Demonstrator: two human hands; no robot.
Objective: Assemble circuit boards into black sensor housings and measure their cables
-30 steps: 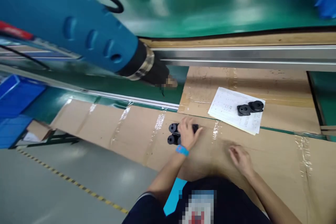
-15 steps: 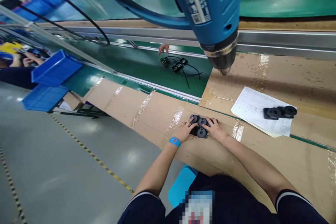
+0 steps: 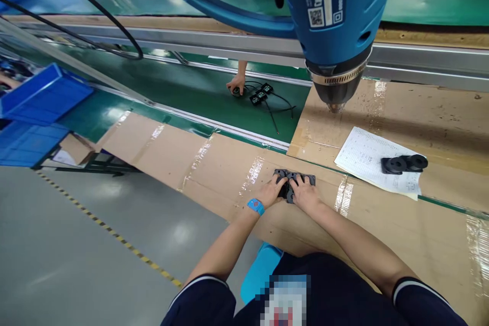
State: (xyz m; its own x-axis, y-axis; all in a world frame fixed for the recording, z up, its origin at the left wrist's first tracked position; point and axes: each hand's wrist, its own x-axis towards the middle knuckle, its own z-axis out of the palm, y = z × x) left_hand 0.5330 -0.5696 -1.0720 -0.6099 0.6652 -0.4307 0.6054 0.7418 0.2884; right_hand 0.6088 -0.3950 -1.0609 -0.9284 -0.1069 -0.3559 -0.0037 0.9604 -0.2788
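Note:
Several black square parts with round raised tops [image 3: 290,196] lie close together on the cardboard in front of me. On their left side my left hand [image 3: 272,191], below a blue wristband, has its fingers closed over one part. My right hand [image 3: 306,193] grips the parts from the right, its fingers bent over their tops and partly covering them. Two more black round-topped parts [image 3: 405,164] sit side by side on a sheet of written paper [image 3: 367,158] to the right.
A blue heat gun [image 3: 336,20] hangs nozzle down in front of me. Beyond the cardboard [image 3: 221,163], another person's hand [image 3: 237,83] touches a black piece beside cabled black modules [image 3: 260,96] on the green surface. Blue bins [image 3: 46,94] stand at the left.
My right hand has shifted left and closer in over the black parts. The other person's hand has reached down onto a black piece. My view has turned slightly.

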